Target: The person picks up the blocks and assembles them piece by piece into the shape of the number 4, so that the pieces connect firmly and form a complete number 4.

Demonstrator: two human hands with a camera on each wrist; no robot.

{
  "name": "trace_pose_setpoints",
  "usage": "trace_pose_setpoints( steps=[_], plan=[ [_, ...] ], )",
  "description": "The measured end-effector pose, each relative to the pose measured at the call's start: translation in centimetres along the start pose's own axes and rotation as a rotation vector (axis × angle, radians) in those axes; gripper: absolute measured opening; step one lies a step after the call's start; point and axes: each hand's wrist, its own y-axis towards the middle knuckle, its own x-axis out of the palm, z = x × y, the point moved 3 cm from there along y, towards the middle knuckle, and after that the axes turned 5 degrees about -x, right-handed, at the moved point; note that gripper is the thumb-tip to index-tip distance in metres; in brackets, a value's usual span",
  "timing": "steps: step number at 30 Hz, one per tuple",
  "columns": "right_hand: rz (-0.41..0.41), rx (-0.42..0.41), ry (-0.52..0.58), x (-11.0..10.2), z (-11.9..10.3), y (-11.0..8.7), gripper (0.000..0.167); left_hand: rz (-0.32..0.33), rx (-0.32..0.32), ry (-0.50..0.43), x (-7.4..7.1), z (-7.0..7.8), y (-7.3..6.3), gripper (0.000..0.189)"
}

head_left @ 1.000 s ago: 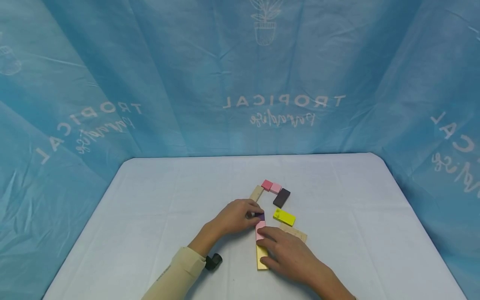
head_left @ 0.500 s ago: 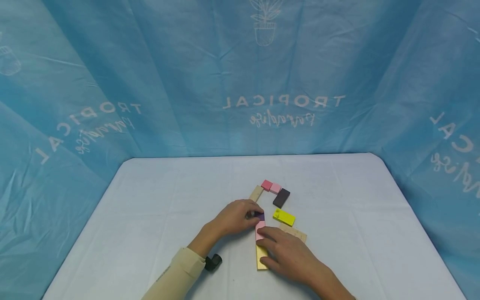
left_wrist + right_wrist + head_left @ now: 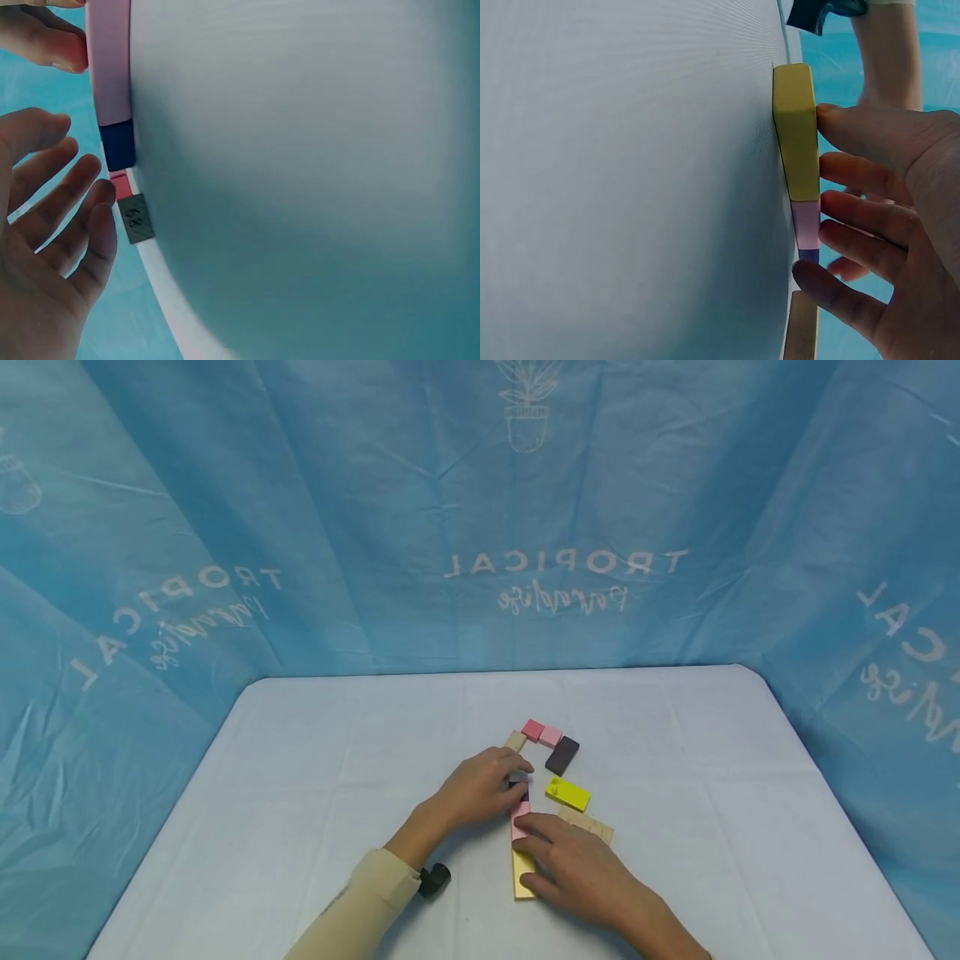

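Observation:
A pale yellow block (image 3: 522, 885), a pink block (image 3: 518, 830) and a dark blue-purple block (image 3: 520, 792) lie end to end in a row. My left hand (image 3: 480, 785) hovers over the far end of the row. In the left wrist view its fingers are spread, with a gap between them and the dark blue block (image 3: 118, 146). My right hand (image 3: 581, 868) rests its fingertips on the pink and yellow blocks. The right wrist view shows its fingers lightly bent along the yellow block (image 3: 799, 135), not wrapped round it.
Past the left hand lies a beige block (image 3: 515, 742), then a red block (image 3: 533, 731), a light pink block (image 3: 551, 737) and a black block (image 3: 562, 756). Right of the row are a bright yellow block (image 3: 567, 794) and another beige block (image 3: 588, 823). A white cloth covers the table (image 3: 337, 760).
My left hand has lifted slightly away and forward from the dark blue-purple block, its fingers parting. My right hand and the blocks look unmoved.

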Motion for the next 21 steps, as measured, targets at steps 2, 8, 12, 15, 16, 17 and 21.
trace_pose_setpoints(
  steps=[2,8,12,15,16,17,21],
  plan=[
    [-0.007,0.004,0.003,0.0,0.0,0.0,0.040,0.007,0.010,0.022,-0.1,0.3,0.5,0.028],
    [-0.023,0.021,0.009,0.0,-0.1,0.1,0.040,-0.005,-0.002,0.055,-0.5,0.9,1.9,0.031],
    [-0.033,0.027,0.026,0.1,-0.2,0.3,0.040,-0.008,-0.035,0.062,-0.8,1.1,2.8,0.028],
    [-0.030,0.017,0.029,0.3,-0.2,0.4,0.040,-0.015,-0.053,0.068,-0.6,1.1,3.5,0.027],
    [-0.026,0.012,0.021,0.3,-0.1,0.3,0.040,-0.016,-0.053,0.071,-0.5,1.2,3.7,0.026],
    [-0.023,0.009,0.013,0.3,-0.1,0.3,0.040,-0.015,-0.048,0.073,-0.4,1.3,4.0,0.027],
    [-0.017,0.003,-0.001,0.3,0.0,0.0,0.040,-0.016,-0.052,0.085,-0.1,1.9,5.0,0.031]
  ],
)
